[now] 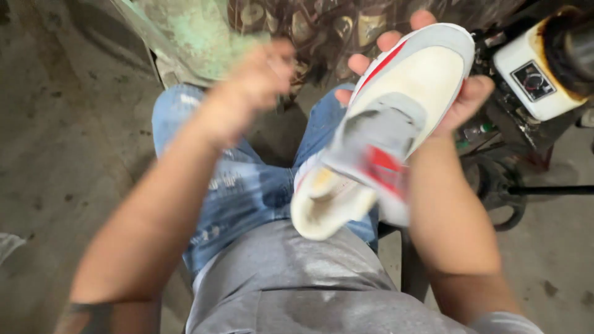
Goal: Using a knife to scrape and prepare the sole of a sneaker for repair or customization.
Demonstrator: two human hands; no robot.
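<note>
Holding a white-grey-red sneaker [377, 133] at 2 o'clock: our right hand [458, 102] cups it from below, fingers spread. White box with dark square label [535, 80] sits at 3 o'clock. Left hand [253, 86] at 11, blurred; grip unclear, apparently empty.

white-red shoe [396, 105], seemingly faded blue jeans [247, 185]

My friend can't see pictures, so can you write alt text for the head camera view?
A seated person's right hand holds up a white, grey and red shoe, sole side toward the camera. The blurred left hand is raised beside it over blue jeans, its fingers too blurred to read; a white machine stands at right.
</note>
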